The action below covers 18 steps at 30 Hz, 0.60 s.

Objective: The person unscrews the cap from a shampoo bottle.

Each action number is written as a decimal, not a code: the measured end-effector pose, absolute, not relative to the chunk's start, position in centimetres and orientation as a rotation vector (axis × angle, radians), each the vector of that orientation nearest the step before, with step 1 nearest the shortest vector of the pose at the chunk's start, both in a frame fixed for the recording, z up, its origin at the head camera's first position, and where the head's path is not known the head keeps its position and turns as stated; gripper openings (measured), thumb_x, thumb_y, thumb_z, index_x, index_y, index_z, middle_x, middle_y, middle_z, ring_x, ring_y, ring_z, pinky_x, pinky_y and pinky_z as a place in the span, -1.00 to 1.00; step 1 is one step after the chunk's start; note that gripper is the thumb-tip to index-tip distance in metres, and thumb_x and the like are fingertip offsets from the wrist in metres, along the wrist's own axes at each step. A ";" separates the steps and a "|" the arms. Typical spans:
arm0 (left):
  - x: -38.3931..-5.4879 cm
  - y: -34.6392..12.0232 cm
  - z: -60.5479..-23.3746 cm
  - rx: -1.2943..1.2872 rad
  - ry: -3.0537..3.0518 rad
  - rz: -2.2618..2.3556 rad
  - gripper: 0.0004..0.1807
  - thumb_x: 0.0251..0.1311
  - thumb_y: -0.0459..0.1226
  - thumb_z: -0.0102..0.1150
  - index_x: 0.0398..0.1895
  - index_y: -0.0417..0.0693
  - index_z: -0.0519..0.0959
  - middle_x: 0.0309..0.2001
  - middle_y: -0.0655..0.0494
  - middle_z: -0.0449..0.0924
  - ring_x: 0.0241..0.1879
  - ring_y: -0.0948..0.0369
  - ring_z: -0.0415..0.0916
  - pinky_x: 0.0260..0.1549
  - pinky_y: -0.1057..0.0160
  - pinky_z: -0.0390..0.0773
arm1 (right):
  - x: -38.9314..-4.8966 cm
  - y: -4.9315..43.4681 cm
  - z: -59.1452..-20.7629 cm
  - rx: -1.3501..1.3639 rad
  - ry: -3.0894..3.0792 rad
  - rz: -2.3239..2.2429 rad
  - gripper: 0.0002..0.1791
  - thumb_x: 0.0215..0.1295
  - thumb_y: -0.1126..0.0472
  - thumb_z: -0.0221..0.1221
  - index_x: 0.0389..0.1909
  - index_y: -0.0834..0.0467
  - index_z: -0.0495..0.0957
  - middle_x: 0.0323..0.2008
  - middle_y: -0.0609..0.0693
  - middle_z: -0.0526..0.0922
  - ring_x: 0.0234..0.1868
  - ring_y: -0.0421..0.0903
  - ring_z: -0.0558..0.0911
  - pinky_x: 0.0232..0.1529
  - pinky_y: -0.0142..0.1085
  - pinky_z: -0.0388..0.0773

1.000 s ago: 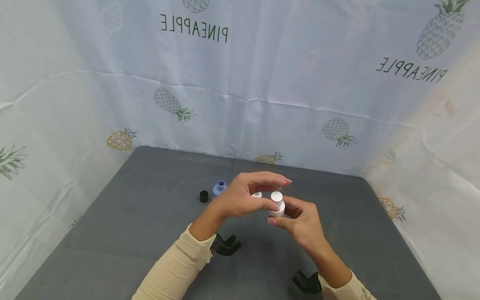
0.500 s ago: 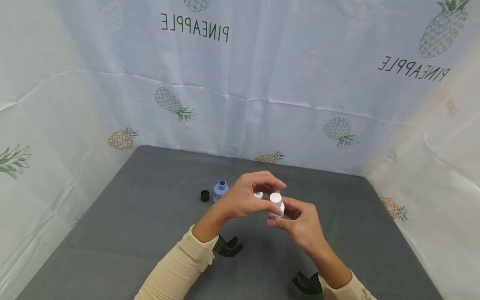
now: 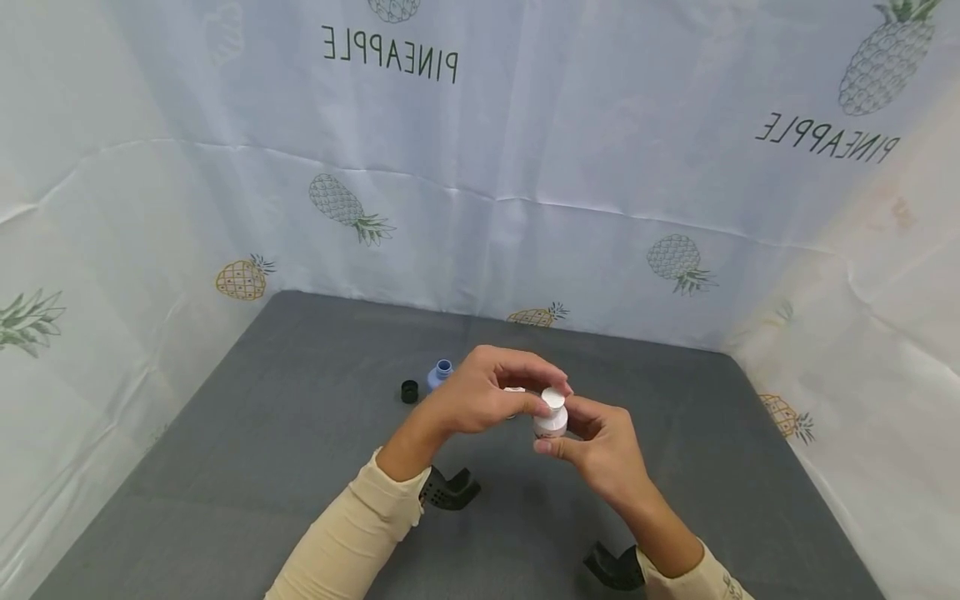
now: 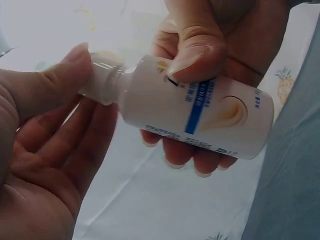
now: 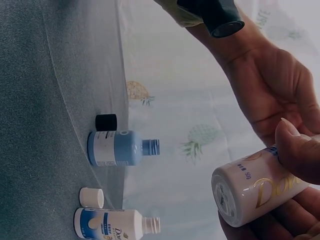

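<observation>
A small white Dove bottle (image 4: pixel 200 112) with gold lettering is held between both hands, off the table. In the head view my right hand (image 3: pixel 613 446) grips its body, thumb in front and fingers behind. My left hand (image 3: pixel 480 398) pinches the white cap (image 4: pixel 102 80) on the bottle's neck. The left wrist view shows the left thumb pressed against that cap, other fingers curled behind it. A printed label with a blue stripe faces that camera. From the right wrist view the bottle's base (image 5: pixel 226 200) is visible, and the cap is out of frame.
Behind the hands stand an uncapped blue bottle (image 5: pixel 125 149) and an uncapped white-and-blue bottle (image 5: pixel 107 223). A black cap (image 3: pixel 409 392) lies beside the blue one, a white cap (image 5: pixel 91 197) beside the other. A pineapple-print curtain (image 3: pixel 495 150) borders the grey table (image 3: pixel 225 467).
The left fingers, spread wider apart over the cap a second ago, have drawn in around it. The right hand keeps its grip on the bottle, nearly still.
</observation>
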<state>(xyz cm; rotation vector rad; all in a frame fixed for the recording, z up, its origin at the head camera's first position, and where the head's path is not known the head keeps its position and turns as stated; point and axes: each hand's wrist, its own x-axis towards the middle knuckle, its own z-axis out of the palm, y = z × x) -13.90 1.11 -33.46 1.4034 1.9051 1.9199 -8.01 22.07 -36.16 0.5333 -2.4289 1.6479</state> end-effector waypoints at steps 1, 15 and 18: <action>-13.9 1.2 -33.5 1.405 1.935 1.924 -0.66 0.21 -0.50 0.39 0.07 -0.37 0.67 -0.05 -0.27 0.74 -0.09 0.29 0.72 -0.01 0.17 0.76 | -8.0 22.1 -36.2 0.537 -2.430 1.646 -0.56 0.03 0.46 0.52 -0.01 0.33 0.73 -0.11 0.15 0.83 -0.12 -0.27 0.80 -0.02 -0.38 0.74; -14.1 0.9 -33.0 1.479 1.746 1.853 -0.65 0.33 -0.57 0.22 0.16 -0.51 0.58 0.20 -0.43 0.62 0.23 -0.12 0.64 0.18 0.07 0.68 | -7.8 22.2 -36.0 0.555 -2.412 1.657 -0.53 0.03 0.47 0.51 0.04 0.35 0.72 -0.13 -0.18 0.82 -0.11 -0.29 0.79 -0.03 -0.42 0.73; -14.0 1.1 -33.0 1.473 1.808 1.835 -0.71 0.33 -0.53 0.24 0.10 -0.45 0.64 0.07 -0.37 0.70 0.05 0.03 0.73 0.07 0.11 0.74 | -7.6 22.3 -36.0 0.547 -2.417 1.665 -0.55 0.03 0.46 0.52 0.00 0.36 0.72 -0.15 -0.21 0.81 -0.12 -0.29 0.79 -0.03 -0.42 0.73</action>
